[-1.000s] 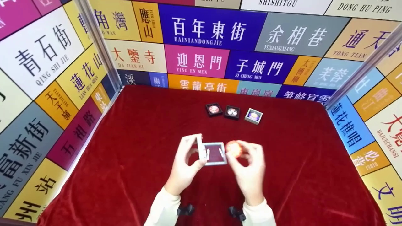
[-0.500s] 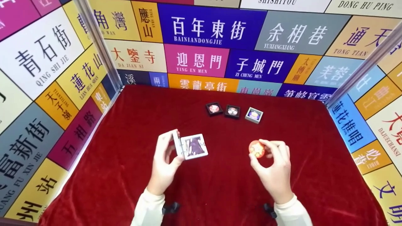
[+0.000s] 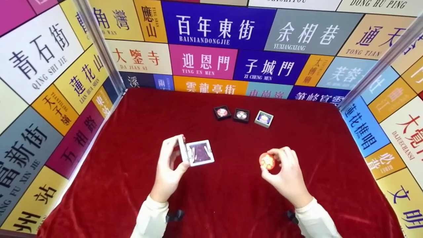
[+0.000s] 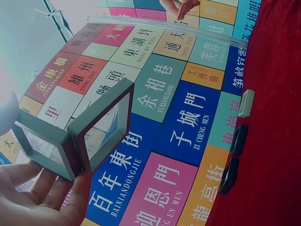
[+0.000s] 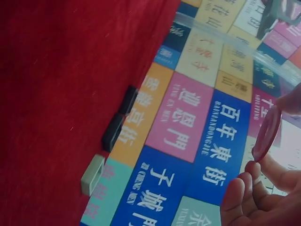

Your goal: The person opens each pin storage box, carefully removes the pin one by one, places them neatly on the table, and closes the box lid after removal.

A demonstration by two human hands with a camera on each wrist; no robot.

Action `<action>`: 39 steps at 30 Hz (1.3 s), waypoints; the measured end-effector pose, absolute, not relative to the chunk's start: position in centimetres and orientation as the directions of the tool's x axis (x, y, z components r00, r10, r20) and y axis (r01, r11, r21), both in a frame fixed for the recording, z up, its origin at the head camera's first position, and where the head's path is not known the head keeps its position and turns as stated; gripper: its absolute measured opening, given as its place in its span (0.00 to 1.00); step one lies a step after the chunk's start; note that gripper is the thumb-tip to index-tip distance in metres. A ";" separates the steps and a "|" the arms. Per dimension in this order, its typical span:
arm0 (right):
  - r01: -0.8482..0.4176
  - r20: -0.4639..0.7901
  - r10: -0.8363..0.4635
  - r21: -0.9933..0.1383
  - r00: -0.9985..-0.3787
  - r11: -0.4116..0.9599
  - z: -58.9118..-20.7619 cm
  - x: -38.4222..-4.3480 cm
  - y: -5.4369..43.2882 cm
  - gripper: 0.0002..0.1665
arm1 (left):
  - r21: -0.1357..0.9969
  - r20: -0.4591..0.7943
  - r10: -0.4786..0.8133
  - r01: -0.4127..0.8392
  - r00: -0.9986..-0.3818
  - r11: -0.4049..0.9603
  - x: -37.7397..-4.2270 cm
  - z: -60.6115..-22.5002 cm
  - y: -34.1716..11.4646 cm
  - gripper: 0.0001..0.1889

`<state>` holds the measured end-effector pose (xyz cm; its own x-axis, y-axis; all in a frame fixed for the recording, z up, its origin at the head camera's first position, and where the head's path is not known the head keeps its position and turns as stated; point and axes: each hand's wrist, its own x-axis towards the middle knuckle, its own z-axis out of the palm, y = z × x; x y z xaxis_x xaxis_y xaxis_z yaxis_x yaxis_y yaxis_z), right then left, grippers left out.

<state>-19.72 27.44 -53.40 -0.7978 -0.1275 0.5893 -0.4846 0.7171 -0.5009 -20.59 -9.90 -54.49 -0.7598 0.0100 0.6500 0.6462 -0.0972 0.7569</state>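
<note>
My left hand (image 3: 168,168) grips one half of a hinged display case by its edges, above the cloth. The case (image 4: 70,136) has pale square frames with clear film windows and stands unfolded; its other half (image 3: 200,152) points to the right. Nothing shows between the films. My right hand (image 3: 286,168) pinches a round orange-red disc (image 3: 267,161) with a pale and yellow design, between thumb and fingers. Edge-on in the right wrist view, the disc (image 5: 267,133) looks thin, like a poker chip. A wide gap separates the two hands.
Toward the back of the red cloth (image 3: 148,115) stand two black frames, one with a red-and-white disc (image 3: 222,112) and one with a black-and-white disc (image 3: 242,115). A pale frame (image 3: 264,119) with a purple-and-yellow disc is right of them. Sign-covered panels (image 3: 218,26) enclose the table.
From side by side, my hands have moved apart: the left with the case to the left, the right with the disc to the right. In the last half second they barely shift.
</note>
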 end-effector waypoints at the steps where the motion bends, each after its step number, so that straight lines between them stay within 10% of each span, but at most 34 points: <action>1: -0.485 0.587 -0.135 -0.494 -0.798 0.721 -53.5 -20.0 27.7 0.28 | 0.758 0.649 0.007 0.645 -0.761 -0.097 -20.5 -54.5 -9.9 0.38; 39: -0.170 0.062 -0.159 -0.425 -0.985 0.889 -61.5 -25.1 32.7 0.17 | 0.768 0.635 0.031 0.627 -0.772 -0.131 -19.9 -55.5 -9.9 0.38</action>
<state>-25.11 32.68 -61.45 -0.9854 -0.1589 0.0620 -0.1701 0.8892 -0.4248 -19.89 -9.90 -55.49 -0.7719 0.0306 0.6350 0.6267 -0.1311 0.7681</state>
